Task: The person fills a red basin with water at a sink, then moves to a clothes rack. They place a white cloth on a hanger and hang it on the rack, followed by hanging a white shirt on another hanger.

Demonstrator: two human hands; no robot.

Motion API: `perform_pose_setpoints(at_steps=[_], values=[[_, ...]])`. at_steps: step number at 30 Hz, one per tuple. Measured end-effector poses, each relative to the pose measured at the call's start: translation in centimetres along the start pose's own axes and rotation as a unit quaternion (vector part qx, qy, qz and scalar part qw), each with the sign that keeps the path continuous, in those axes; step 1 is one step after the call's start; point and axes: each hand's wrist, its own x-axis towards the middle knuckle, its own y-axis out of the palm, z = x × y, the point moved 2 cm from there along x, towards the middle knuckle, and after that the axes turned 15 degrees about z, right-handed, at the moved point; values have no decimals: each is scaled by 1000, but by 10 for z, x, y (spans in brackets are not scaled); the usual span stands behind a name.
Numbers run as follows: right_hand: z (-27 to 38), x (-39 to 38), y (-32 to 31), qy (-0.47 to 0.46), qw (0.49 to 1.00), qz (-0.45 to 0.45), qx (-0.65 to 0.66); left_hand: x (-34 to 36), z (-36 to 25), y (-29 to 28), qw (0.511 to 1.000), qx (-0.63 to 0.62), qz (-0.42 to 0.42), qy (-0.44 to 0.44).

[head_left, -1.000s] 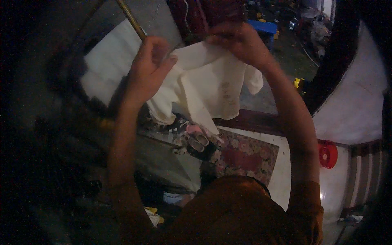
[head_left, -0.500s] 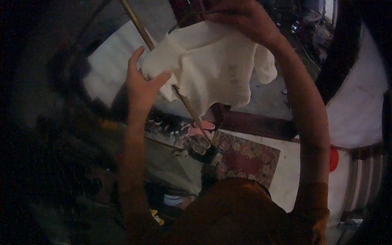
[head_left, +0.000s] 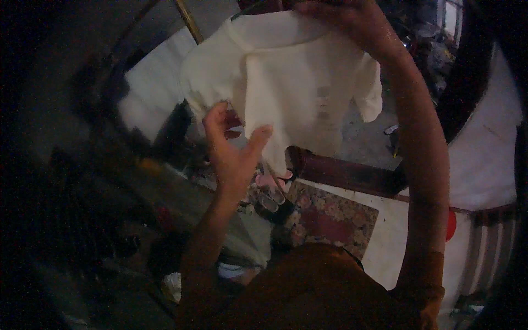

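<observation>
A white short-sleeved shirt (head_left: pixel 297 71) hangs spread in front of me at the top of the view. A thin dark green hanger (head_left: pixel 250 9) shows at its neckline. My right hand (head_left: pixel 346 25) is closed at the top by the collar, apparently round the hanger; its fingertips are partly cut off by the upper edge. Lower down, my left hand (head_left: pixel 234 154) is open, thumb and fingers apart, beside the shirt's left sleeve and front edge. Whether it touches the cloth I cannot tell. Behind the shirt runs a brass-coloured pole (head_left: pixel 188 21), mostly hidden by the cloth.
Pink slippers (head_left: pixel 267 179) and grey shoes (head_left: pixel 269 199) lie on the floor below. A flowered mat (head_left: pixel 333 217) is near my body, beside a dark red threshold (head_left: pixel 346 173). Something red and round (head_left: pixel 451 224) shows at the right, and a white sheet-like thing (head_left: pixel 165 77) at the left.
The shirt hangs more spread out and has shifted away from the pole, which crossed behind its left sleeve. My left hand has moved right and lower, from the sleeve toward the shirt's front.
</observation>
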Motion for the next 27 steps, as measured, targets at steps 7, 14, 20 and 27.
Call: perform_pose_setpoints(at_steps=[7, 14, 20, 27], values=[[-9, -15, -11, -19, 998, -1, 55, 4, 6, -14, 955, -236, 82, -163], [20, -28, -15, 84, 996, -28, 30, 5, -16, -28, 945, -287, 60, -147], [8, -27, -17, 104, 990, -32, 88, 4, -31, -27, 943, -298, 35, -147], [6, -34, -20, 85, 991, -45, 91, 0, -38, -31, 968, -211, 42, -130]])
